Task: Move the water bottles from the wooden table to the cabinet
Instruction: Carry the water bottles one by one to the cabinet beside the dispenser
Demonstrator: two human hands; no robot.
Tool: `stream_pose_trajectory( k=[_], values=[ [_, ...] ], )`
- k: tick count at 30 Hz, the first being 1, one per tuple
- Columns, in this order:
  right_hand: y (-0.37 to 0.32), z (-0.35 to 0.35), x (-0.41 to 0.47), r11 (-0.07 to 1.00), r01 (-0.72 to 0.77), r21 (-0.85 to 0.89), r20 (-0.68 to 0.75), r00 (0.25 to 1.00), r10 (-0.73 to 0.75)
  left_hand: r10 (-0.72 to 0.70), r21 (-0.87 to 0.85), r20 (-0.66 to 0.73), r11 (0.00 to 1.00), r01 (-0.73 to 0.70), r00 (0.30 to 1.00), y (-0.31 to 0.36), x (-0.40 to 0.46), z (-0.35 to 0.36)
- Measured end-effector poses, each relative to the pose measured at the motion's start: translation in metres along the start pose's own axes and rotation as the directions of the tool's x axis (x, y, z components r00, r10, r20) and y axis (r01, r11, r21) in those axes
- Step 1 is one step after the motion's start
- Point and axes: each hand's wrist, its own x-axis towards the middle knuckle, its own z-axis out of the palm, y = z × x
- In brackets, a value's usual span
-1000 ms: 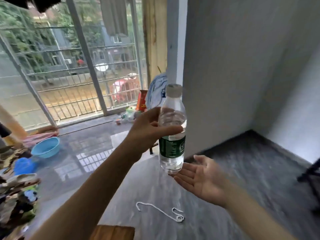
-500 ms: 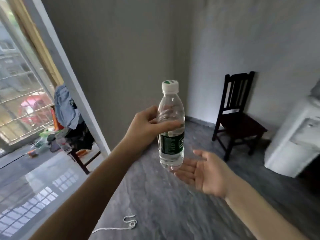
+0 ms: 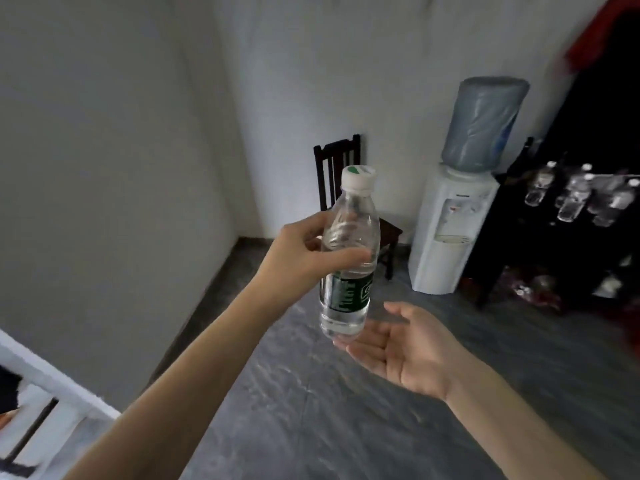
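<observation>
Cabinet (image 3: 568, 216) right of the water dispenser (image 3: 450, 230) is dark and blurred, cut off at the frame edge; bottles on its shelf (image 3: 571, 195) only smeared highlights, count unclear; chair (image 3: 337, 161) partly hidden behind the held water bottle (image 3: 348, 268); bottle clear, white cap, green label, near upright, left of dispenser; left hand (image 3: 304, 258) wrapped round its upper body; right hand (image 3: 405, 348) open, palm up, empty, just under its base; contact unclear.

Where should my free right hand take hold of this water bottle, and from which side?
Judging by its pose, take the lower body of the water bottle, near the green label, from below right. The left hand already wraps the shoulder; the bottle hangs nearly upright, and the open right hand waits under its base.
</observation>
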Motion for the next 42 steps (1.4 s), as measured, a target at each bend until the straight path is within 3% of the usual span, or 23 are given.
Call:
stream_pose_trajectory(
  k=[6,17,28,42],
  values=[
    [-0.025,-0.003,-0.002,0.981,0.172,0.084,-0.071,0.983,-0.167,0.072,-0.042,0.155,0.997,-0.066,0.985,0.002,0.058,0.011],
    [-0.052,-0.018,-0.012,0.931,0.340,0.134,-0.216,0.927,-0.308,0.165,-0.114,0.345,0.985,-0.133,0.924,-0.007,0.121,0.048],
    [-0.117,-0.074,-0.019,0.897,0.395,0.200,-0.247,0.906,-0.344,0.190,-0.141,0.426,0.980,-0.143,0.884,-0.004,0.189,0.121],
    [-0.245,-0.198,-0.054,0.892,0.401,0.209,-0.224,0.907,-0.356,0.156,-0.091,0.481,0.988,-0.128,0.863,0.002,0.294,0.268]
  ],
)
